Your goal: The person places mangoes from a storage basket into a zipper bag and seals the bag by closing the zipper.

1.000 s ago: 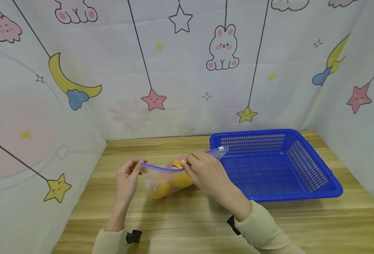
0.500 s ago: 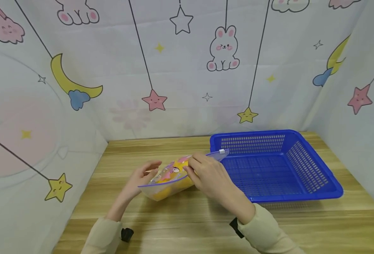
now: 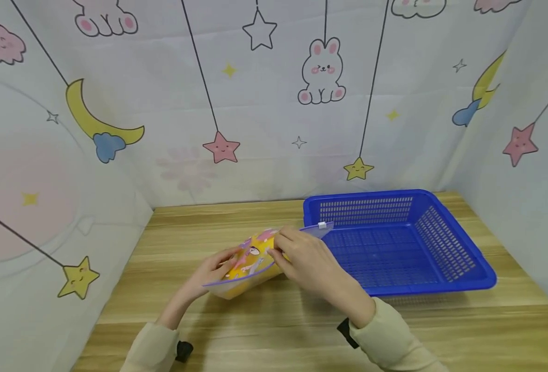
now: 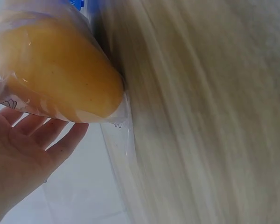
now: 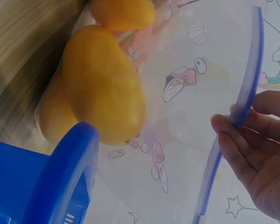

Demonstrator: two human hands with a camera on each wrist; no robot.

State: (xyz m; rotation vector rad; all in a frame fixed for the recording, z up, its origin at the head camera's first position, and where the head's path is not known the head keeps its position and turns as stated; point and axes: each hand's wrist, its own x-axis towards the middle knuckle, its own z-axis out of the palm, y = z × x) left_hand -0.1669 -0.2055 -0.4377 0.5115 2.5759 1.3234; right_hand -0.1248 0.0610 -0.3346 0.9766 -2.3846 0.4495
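Observation:
A clear slider zip bag [image 5: 177, 130] with cartoon print holds several smooth yellow-orange fruits that look like mangoes [image 5: 102, 88]. My right hand [image 3: 306, 258] pinches the bag's purple zip edge between thumb and fingers, as the right wrist view shows. The white slider [image 3: 322, 225] sits at the right end of that edge. At the bag's left side, my left hand [image 3: 215, 268] touches the printed face with loosely extended fingers. In the left wrist view, its fingers [image 4: 67, 142] lie against the bag beside one fruit [image 4: 60, 70]. The bag leans, its printed side facing up.
A blue perforated plastic basket [image 3: 480, 279] stands on the wooden table [image 3: 274, 341] to the right, its left rim close to the bag. A white cartoon-printed curtain [image 3: 264, 113] closes off the back and both sides.
My left hand has let go of the zip edge's left end and moved behind it onto the bag's printed face. The bag has tipped toward me; the right hand keeps its pinch.

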